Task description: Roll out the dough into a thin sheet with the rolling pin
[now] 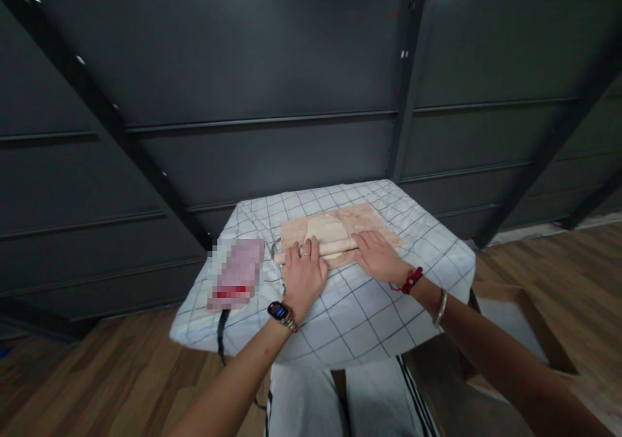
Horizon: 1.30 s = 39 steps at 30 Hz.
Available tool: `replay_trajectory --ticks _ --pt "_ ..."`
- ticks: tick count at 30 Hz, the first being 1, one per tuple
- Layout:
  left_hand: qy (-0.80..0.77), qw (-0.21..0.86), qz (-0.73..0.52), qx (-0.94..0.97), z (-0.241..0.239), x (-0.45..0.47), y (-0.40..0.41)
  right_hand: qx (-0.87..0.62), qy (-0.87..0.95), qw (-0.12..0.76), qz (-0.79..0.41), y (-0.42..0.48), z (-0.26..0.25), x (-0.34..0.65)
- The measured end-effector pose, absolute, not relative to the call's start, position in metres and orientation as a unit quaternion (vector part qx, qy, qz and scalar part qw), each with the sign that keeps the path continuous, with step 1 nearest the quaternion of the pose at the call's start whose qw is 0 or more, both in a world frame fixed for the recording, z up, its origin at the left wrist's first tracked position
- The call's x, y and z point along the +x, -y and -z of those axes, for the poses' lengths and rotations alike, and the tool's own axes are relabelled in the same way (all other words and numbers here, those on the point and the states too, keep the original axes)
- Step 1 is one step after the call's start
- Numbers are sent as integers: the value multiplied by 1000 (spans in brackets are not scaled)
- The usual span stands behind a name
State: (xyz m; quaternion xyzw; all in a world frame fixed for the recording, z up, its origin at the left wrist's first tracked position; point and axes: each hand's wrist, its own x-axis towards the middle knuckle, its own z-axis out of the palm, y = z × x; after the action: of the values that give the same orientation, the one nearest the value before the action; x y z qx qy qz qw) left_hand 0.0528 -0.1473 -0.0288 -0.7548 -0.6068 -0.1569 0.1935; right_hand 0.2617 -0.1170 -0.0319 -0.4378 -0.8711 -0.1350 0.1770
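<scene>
A small table covered with a white checked cloth (pixel 369 320) stands before me. A wooden board (pixel 369 220) lies on it with a flat pale sheet of dough (pixel 324 228) on top. A wooden rolling pin (pixel 335 249) lies across the board's near edge. My left hand (pixel 302 272) rests flat on the pin's left part, fingers stretched out, a ring on one finger and a watch on the wrist. My right hand (pixel 376 256) presses flat on the pin's right end, with a red band and a bangle on that arm.
A blurred pink rectangle (pixel 236 274) lies on the cloth at the left. A dark cord (pixel 221 336) hangs over the table's front edge. Dark metal panels and slanted beams (pixel 272 100) fill the background. Wooden floor (pixel 97 372) surrounds the table; a wooden frame (pixel 534 320) lies at the right.
</scene>
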Motion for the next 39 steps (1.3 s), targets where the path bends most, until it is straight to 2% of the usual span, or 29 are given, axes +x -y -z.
replay_trajectory --ticks 9,15,19,24,28,32,35,39 --pt "587 201 159 -768 34 51 176 -456 868 140 135 140 28 264" --pt "554 175 151 -800 37 39 186 -462 861 152 147 145 33 262" --pt "551 159 181 -799 22 26 176 -418 869 195 178 138 27 269" --pt "556 187 232 -776 -17 12 126 -400 867 219 202 105 -15 271" --pt "582 142 212 -772 -32 6 65 -418 878 189 138 61 -32 261" --pt "580 94 133 -798 -13 3 25 -382 909 158 52 29 -20 255" --pt "587 89 128 -795 3 2 13 -354 923 147 -19 11 -15 250" --pt "604 81 127 -782 8 1 1 -425 892 149 -36 -10 -18 231"
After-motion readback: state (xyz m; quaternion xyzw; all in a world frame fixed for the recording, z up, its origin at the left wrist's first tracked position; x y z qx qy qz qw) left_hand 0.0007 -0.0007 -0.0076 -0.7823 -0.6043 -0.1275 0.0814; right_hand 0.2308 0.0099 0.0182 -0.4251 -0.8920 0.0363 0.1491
